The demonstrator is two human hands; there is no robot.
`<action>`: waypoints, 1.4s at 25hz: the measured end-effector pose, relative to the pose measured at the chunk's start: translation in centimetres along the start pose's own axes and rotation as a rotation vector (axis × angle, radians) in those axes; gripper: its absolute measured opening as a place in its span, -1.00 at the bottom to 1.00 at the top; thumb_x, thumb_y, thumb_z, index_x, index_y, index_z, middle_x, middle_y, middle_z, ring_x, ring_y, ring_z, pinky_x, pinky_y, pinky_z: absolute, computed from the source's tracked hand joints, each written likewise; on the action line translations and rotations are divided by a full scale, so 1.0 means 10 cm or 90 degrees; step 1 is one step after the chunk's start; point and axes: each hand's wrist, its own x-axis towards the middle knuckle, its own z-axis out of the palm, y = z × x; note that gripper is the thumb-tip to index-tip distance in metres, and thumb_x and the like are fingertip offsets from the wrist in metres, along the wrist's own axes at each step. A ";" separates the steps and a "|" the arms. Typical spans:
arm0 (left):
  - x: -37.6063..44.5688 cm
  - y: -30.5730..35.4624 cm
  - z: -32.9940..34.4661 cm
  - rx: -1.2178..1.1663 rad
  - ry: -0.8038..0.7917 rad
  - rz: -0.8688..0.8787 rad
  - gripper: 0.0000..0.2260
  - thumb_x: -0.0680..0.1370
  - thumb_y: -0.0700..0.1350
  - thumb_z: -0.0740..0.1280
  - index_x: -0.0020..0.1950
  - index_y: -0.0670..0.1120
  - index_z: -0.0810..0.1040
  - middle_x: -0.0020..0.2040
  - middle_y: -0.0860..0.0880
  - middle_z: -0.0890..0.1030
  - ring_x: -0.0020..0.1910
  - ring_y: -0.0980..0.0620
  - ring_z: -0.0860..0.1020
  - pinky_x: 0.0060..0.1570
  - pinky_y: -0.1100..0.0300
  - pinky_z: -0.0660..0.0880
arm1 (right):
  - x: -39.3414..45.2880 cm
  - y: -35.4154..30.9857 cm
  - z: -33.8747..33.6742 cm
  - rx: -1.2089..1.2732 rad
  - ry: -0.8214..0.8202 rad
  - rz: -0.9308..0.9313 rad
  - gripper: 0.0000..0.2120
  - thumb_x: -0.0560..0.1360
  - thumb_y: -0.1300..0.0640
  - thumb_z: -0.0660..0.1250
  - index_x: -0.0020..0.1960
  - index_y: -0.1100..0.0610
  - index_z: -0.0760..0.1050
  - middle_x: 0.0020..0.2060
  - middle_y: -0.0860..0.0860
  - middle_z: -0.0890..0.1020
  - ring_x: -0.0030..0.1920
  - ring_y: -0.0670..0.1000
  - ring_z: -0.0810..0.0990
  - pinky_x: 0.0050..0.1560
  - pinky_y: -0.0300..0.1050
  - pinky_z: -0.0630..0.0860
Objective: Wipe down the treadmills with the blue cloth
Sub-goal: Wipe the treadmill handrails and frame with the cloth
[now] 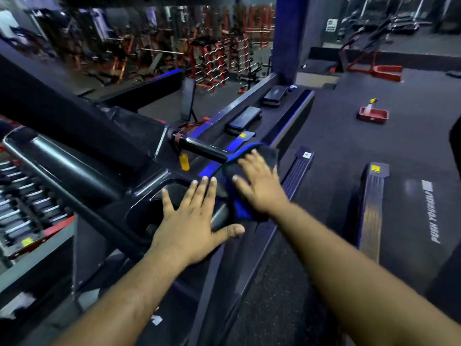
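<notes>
Blue cloth [243,181] was pressed flat against the treadmill [139,201] console's right edge, just below the short black handlebar [203,149], and it was pinned there by the right hand [259,186], fingers spread wide and not curled around it. Beside it, the left hand [192,221] was laid open and flat on the console's cup holder recess, nothing gripped. An orange tag [184,162] was hung under the handlebar. Well apart on the floor, a red tray [373,115] was seen.
</notes>
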 end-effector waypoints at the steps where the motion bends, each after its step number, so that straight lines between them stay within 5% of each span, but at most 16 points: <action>1: 0.01 0.02 0.00 0.010 -0.010 -0.014 0.04 0.27 0.63 -0.38 0.57 0.02 -0.40 0.60 0.07 -0.31 0.57 0.12 -0.29 0.47 -0.37 -0.20 | 0.24 0.15 -0.09 -0.020 -0.020 0.042 -0.27 0.49 -0.35 -0.05 0.49 0.04 0.33 0.54 0.00 0.28 0.59 -0.04 0.03 0.49 0.39 -0.01; 4: 0.01 0.05 0.00 0.034 -0.024 -0.034 0.02 0.30 0.64 -0.31 0.57 0.03 -0.40 0.59 0.09 -0.32 0.56 0.14 -0.30 0.48 -0.34 -0.19 | 0.32 0.17 -0.07 -0.024 -0.025 0.078 -0.40 0.56 -0.27 0.06 0.49 0.03 0.33 0.54 -0.01 0.28 0.59 -0.03 0.03 0.50 0.36 -0.02; 10: 0.02 0.08 0.02 0.030 -0.016 -0.035 -0.02 0.34 0.63 -0.25 0.56 0.08 -0.40 0.59 0.08 -0.33 0.57 0.12 -0.31 0.48 -0.34 -0.18 | -0.22 -0.14 -0.01 -0.016 -0.071 -0.153 -0.29 0.47 -0.29 -0.04 0.55 0.00 0.25 0.54 -0.07 0.27 0.58 -0.07 0.04 0.48 0.39 -0.02; 16: -0.02 0.06 0.00 0.011 0.000 -0.033 -0.03 0.34 0.62 -0.33 0.55 0.05 -0.44 0.56 0.07 -0.41 0.54 0.12 -0.37 0.47 -0.35 -0.21 | 0.23 0.22 -0.11 -0.039 -0.030 0.027 -0.21 0.46 -0.37 -0.14 0.53 0.02 0.25 0.57 -0.02 0.21 0.60 -0.05 -0.03 0.50 0.38 -0.02; 20: 0.08 0.18 -0.01 0.008 0.029 -0.078 0.00 0.30 0.61 -0.42 0.56 0.01 -0.39 0.58 0.05 -0.36 0.56 0.09 -0.34 0.44 -0.39 -0.26 | -0.09 -0.13 -0.03 0.014 -0.048 -0.212 -0.40 0.53 -0.28 0.06 0.46 -0.01 0.37 0.45 -0.08 0.41 0.55 -0.07 0.17 0.51 0.34 -0.10; 24: 0.43 0.51 0.07 0.067 0.048 -0.059 -0.01 0.43 0.59 -0.20 0.61 -0.11 -0.03 0.63 -0.05 -0.01 0.60 -0.03 0.00 0.40 -0.50 -0.06 | 0.38 0.68 -0.08 -0.016 -0.033 -0.347 -0.39 0.51 -0.27 0.15 0.44 0.03 0.40 0.43 -0.02 0.44 0.52 0.00 0.27 0.47 0.21 0.13; 27: 0.87 0.77 0.15 0.102 0.039 -0.089 -0.01 0.41 0.60 -0.24 0.61 -0.07 -0.14 0.63 -0.02 -0.11 0.61 0.00 -0.09 0.40 -0.49 -0.13 | 1.13 1.57 -0.24 0.007 0.009 -0.200 -0.42 0.51 -0.21 0.07 0.38 0.07 0.48 0.39 0.01 0.49 0.50 0.04 0.31 0.38 0.41 0.20; 30: 1.27 0.93 0.17 0.130 0.009 -0.110 -0.02 0.41 0.59 -0.21 0.63 -0.06 -0.07 0.63 -0.02 -0.05 0.60 0.02 -0.01 0.41 -0.47 -0.07 | 1.30 1.64 -0.20 0.016 0.053 -0.099 -0.49 0.51 -0.19 0.05 0.31 0.00 0.52 0.33 -0.08 0.53 0.50 0.00 0.30 0.45 0.41 0.05; 35: 1.53 1.02 0.18 0.089 -0.014 -0.140 0.02 0.32 0.63 -0.30 0.61 0.02 -0.27 0.62 0.05 -0.24 0.60 0.08 -0.15 0.48 -0.34 -0.11 | 0.88 1.55 -0.02 0.047 0.058 -0.306 -0.42 0.53 -0.27 0.13 0.41 0.05 0.44 0.41 0.01 0.46 0.52 0.04 0.26 0.45 0.48 -0.08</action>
